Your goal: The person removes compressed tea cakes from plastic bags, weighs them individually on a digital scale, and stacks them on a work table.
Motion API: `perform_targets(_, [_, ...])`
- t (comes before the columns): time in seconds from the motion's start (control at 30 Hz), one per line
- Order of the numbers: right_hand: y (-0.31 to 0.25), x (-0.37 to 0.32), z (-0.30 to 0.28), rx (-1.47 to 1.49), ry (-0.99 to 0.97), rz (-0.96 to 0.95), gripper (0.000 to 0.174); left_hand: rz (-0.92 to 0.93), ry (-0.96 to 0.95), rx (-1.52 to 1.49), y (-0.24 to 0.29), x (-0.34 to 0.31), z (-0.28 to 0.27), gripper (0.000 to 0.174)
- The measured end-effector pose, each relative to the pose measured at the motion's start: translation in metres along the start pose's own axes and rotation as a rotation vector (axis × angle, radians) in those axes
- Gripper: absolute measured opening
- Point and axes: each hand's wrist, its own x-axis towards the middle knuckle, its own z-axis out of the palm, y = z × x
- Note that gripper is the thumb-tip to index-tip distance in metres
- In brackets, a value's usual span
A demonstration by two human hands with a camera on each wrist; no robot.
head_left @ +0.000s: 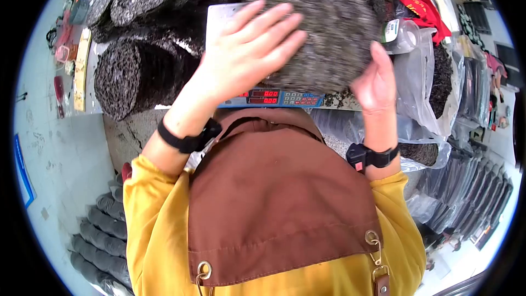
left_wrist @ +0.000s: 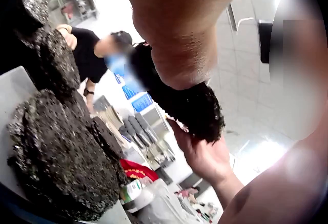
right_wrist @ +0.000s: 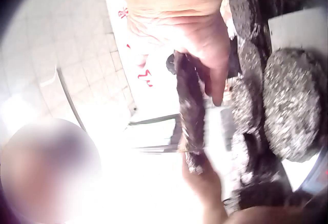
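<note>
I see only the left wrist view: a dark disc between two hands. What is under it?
Observer: In the head view, a scale with red digits lies below the disc.
Operator: How does the left hand lie?
Observer: The left hand lies flat on the disc's face, fingers straight.
Operator: What does the person wear?
Observer: A brown apron over yellow sleeves, a black band on each wrist.

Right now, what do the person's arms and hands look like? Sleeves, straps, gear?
Bare left hand and right hand, no gloves. Long yellow sleeves stop short of the wrists. A black strap with a small unit on each wrist; the right strap shows a red spot.
</note>
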Motion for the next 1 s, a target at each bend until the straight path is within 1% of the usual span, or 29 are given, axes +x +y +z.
perform_targets(0.03, [-0.008,-0.003,0.013,-0.227,0.139,-0.085,0.034,0.01,-0.01,-0.002,0.007,0.007,0.004,0.037])
perform_targets(0.07, [-0.013,-0.008,0.021,-0.452,0.276,-0.173,0.033,-0.053,-0.02,-0.115,0.004,0.006,0.004,0.042])
perform_targets(0.1, [-0.02,-0.002,-0.014,-0.394,0.302,-0.257,0.032,-0.129,0.015,-0.093,-0.001,0.009,-0.004,0.049])
perform_targets(0.13, [-0.032,-0.001,-0.064,-0.337,0.326,-0.339,0.032,-0.207,0.05,-0.069,-0.006,0.012,-0.012,0.057])
perform_targets(0.17, [-0.043,-0.012,-0.093,-0.226,0.361,-0.346,0.034,-0.289,0.005,-0.053,-0.014,0.001,-0.015,0.065])
perform_targets(0.2, [-0.051,-0.022,-0.117,-0.116,0.395,-0.356,0.035,-0.369,-0.035,-0.035,-0.029,-0.015,-0.018,0.079])
perform_targets(0.23, [-0.053,-0.029,-0.136,-0.136,0.477,-0.354,0.037,-0.516,-0.001,-0.111,-0.041,-0.039,-0.006,0.07])
perform_targets(0.27, [-0.053,-0.036,-0.158,-0.15,0.564,-0.355,0.038,-0.655,0.029,-0.188,-0.047,-0.058,0.008,0.064])
perform_targets(0.33, [-0.048,-0.048,-0.243,-0.378,0.678,-0.297,0.04,-0.658,0.165,-0.311,-0.038,-0.067,0.008,0.06])
perform_targets(0.37, [-0.041,-0.047,-0.247,-0.625,0.912,-0.247,0.046,-0.727,0.092,-0.264,-0.036,-0.084,0.017,0.056])
perform_targets(0.4, [-0.034,-0.046,-0.335,-1.198,1.102,-0.184,0.056,-0.754,0.128,-0.359,-0.032,-0.09,0.022,0.054])
perform_targets(0.43, [-0.035,-0.039,-0.38,-1.335,1.072,-0.282,0.06,-0.872,0.17,-0.449,-0.03,-0.099,0.03,0.053])
perform_targets(0.47, [-0.033,-0.037,-0.4,-1.467,1.039,-0.375,0.064,-0.989,0.206,-0.54,-0.027,-0.11,0.038,0.052])
perform_targets(0.5, [-0.028,-0.02,-0.278,-1.249,0.863,-0.4,0.061,-1.05,0.282,-0.625,-0.027,-0.116,0.047,0.051])
perform_targets(0.53, [-0.017,0.001,-0.243,-1.091,0.708,-0.407,0.06,-1.119,0.37,-0.72,-0.026,-0.122,0.062,0.051])
perform_targets(0.6, [0.011,0.032,-0.154,-0.907,0.419,-0.346,0.046,-1.241,0.413,-0.806,-0.022,-0.126,0.092,0.049])
perform_targets(0.63, [0.027,0.053,-0.133,-0.905,0.363,-0.248,0.039,-1.371,0.369,-0.87,-0.003,-0.079,0.071,0.047])
perform_targets(0.67, [0.043,0.083,-0.129,-1.048,0.316,-0.196,0.041,-1.474,0.335,-0.949,0.007,-0.027,0.054,0.046])
perform_targets(0.7, [0.073,0.097,-0.125,-1.18,0.253,-0.087,0.044,-1.389,0.25,-0.809,0.009,-0.054,0.081,0.044])
perform_targets(0.73, [0.086,0.098,-0.104,-1.368,0.167,-0.151,0.049,-1.282,0.183,-0.681,0.006,-0.083,0.121,0.043])
perform_targets(0.77, [0.091,0.111,-0.093,-1.125,0.134,-0.021,0.054,-1.339,0.35,-0.794,0.0,-0.076,0.141,0.042])
perform_targets(0.8, [0.102,0.106,-0.086,-0.856,0.089,0.139,0.063,-1.421,0.488,-0.89,0.007,-0.082,0.145,0.04])
perform_targets(0.83, [0.096,0.1,-0.081,-0.803,0.071,0.158,0.063,-1.485,0.503,-1.018,0.001,-0.092,0.152,0.039])
perform_targets(0.87, [0.082,0.107,-0.07,-0.766,0.036,0.176,0.064,-1.407,0.59,-1.042,-0.01,-0.113,0.176,0.039])
perform_targets(0.93, [0.067,0.104,-0.061,-0.731,0.027,0.124,0.063,-1.397,0.571,-1.023,-0.002,-0.088,0.123,0.041])
perform_targets(0.97, [0.059,0.121,-0.069,-0.612,0.034,0.041,0.064,-1.246,0.512,-0.834,-0.01,-0.085,0.096,0.046])
perform_targets(1.0, [0.042,0.131,-0.055,-0.44,0.13,-0.01,0.062,-1.099,0.448,-0.642,-0.019,-0.086,0.067,0.051])
